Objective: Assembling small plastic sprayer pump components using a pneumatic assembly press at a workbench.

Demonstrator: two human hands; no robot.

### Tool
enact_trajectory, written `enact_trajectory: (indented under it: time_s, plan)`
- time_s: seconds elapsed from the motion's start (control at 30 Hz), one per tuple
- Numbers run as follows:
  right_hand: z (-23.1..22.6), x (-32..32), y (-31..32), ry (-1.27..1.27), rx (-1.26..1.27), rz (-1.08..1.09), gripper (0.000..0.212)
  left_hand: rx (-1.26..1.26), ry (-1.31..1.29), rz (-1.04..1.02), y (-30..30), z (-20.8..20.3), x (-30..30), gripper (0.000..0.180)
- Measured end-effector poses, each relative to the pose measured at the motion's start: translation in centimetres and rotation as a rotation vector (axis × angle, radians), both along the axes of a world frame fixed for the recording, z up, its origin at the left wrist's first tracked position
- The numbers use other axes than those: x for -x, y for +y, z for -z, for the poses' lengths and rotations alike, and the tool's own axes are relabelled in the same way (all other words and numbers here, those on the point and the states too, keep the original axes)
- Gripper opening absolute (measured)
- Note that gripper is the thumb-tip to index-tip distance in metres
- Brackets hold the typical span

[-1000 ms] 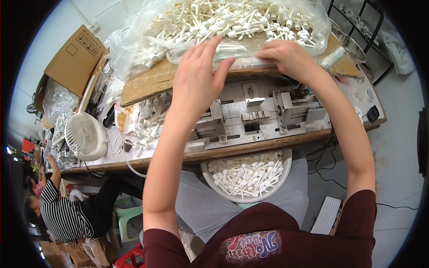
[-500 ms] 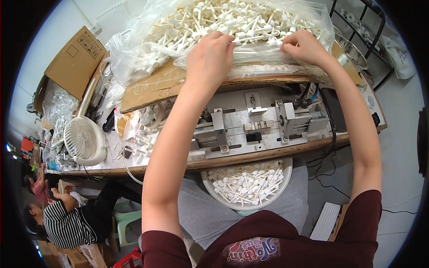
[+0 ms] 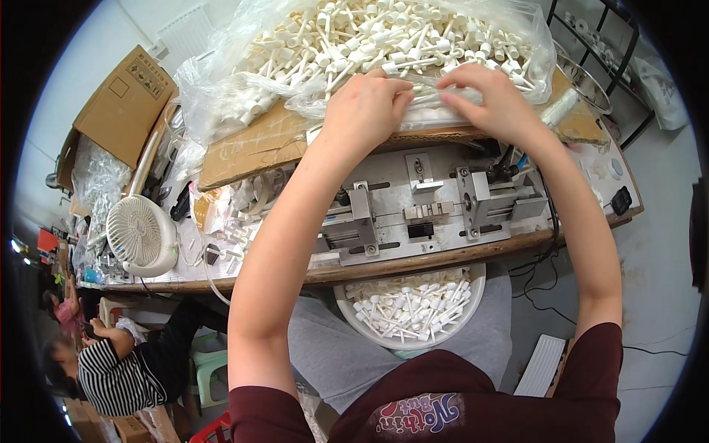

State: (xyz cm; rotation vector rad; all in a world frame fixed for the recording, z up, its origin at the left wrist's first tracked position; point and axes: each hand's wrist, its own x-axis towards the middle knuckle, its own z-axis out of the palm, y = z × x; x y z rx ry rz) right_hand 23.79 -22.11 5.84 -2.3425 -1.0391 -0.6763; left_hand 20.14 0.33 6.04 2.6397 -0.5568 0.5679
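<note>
A large clear plastic bag [image 3: 543, 63] spreads across the far side of the bench, full of small white plastic pieces [image 3: 399, 37] with thin stems and round cup-like heads. At its near edge, the fingers of my left hand [image 3: 363, 109] are bent closed on the crumpled film. Close by on the right, my right hand [image 3: 496, 102] has thumb and fingers apart beside the same edge. Between my forearms stands a metal fixture [image 3: 425, 210] with two clamp-like blocks. Similar white pieces fill a white tub [image 3: 478, 299] at my lap.
Under the bag lies a cardboard sheet [image 3: 251, 151]. A white fan [image 3: 140, 235] and loose white pieces stand to the left, with a cardboard box [image 3: 125, 103] behind. Black cables hang at the bench's right. Someone in a striped shirt [image 3: 118, 376] sits at lower left.
My hands have moved nearer each other and slightly toward me. The right hand's fingers, curled earlier, are now spread. The bag's near edge has shifted, baring more of the cardboard at right.
</note>
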Motion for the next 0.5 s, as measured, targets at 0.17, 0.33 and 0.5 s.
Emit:
enact_trajectory:
  time_s: [0.17, 0.33, 0.5]
  plan:
    - [2.6, 3.0, -1.0, -0.006, -0.034, -0.015, 0.024, -0.038, -0.086, 0.069, 0.2, -0.2, 0.6, 0.017]
    - [1.9, 1.7, -2.0, 0.24, 0.045, 0.09, 0.034, 0.123, -0.294, 0.038, 0.4, -1.7, 2.3, 0.014]
    - [-0.2, -0.6, -1.5, 0.459, 0.149, 0.123, 0.037, 0.453, -0.289, 0.091, -0.9, -2.5, 6.7, 0.014]
